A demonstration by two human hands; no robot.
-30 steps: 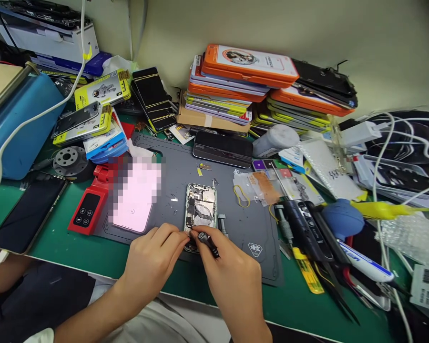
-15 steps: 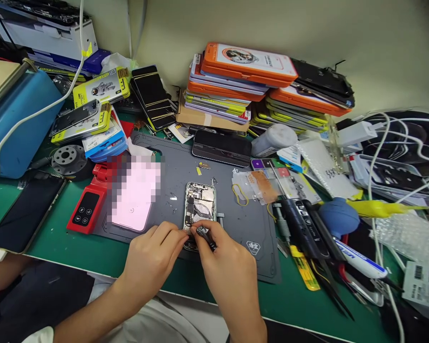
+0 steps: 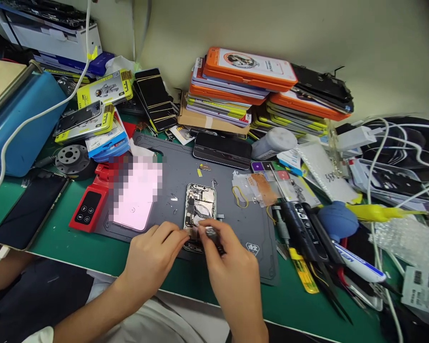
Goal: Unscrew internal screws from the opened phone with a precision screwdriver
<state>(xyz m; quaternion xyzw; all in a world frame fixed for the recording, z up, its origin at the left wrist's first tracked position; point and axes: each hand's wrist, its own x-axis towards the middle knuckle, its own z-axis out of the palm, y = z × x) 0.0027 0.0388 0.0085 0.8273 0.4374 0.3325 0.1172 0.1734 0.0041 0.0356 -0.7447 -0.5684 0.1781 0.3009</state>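
Note:
An opened phone (image 3: 201, 197) lies on the dark grey mat (image 3: 171, 157), its circuit boards and inner parts exposed. My left hand (image 3: 157, 252) is closed in a pinch at the phone's lower left edge; what lies between the fingertips is hidden. Over the lower part of the phone, my right hand (image 3: 232, 262) grips a small screwdriver (image 3: 213, 233) with a dark handle, slightly blurred and partly covered by the fingers. Loose tiny parts (image 3: 174, 198) are scattered on the mat left of the phone.
A pink-lit phone screen (image 3: 136, 205), partly pixelated, rests by a red device (image 3: 89, 209) on the left. Tweezers (image 3: 331, 290), a blue blower bulb (image 3: 338, 219) and other tools crowd the right. Stacked orange boxes (image 3: 250, 69) stand behind. A cabled phone (image 3: 30, 209) lies far left.
My right hand has shifted slightly to the right and tipped the screwdriver, its end cap moving away from the left fingertips. The left hand stays at the phone's edge.

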